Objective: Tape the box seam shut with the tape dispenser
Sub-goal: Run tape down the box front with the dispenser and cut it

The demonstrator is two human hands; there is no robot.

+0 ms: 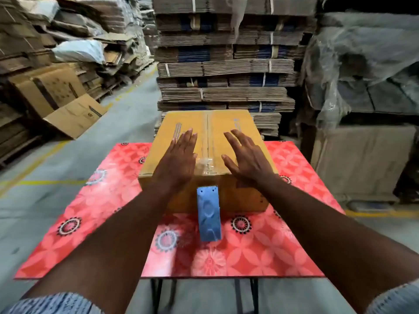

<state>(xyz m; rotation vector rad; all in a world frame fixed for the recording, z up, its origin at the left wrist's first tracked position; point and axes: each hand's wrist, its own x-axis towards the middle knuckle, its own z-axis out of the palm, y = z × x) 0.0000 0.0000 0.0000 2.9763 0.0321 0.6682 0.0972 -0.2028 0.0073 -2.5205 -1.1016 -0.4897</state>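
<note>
Two hands are stretched out over the top of a brown cardboard box point(229, 123), one on each side of its centre seam point(208, 130). The left hand point(179, 159) is open, its fingers straight and close together, lying flat on the left flap. The right hand point(244, 157) is open too, with its fingers spread over the right flap (the blur hides whether it presses down or only hovers). Neither hand holds anything.

The box stands on a red flower-patterned worktop point(272, 245), towards its far edge. Clear tape point(205, 165) shows crumpled and shiny at the near end of the seam, between the two hands. The blue tape dispenser point(209, 214) is on the worktop in front of the box, between the forearms, with its far end at the box's near wall; I cannot tell if it leans on that wall.

Behind the box rise strapped stacks of flattened cardboard point(226, 71), with more loose cardboard piled at the left on the grey floor point(68, 168).
</note>
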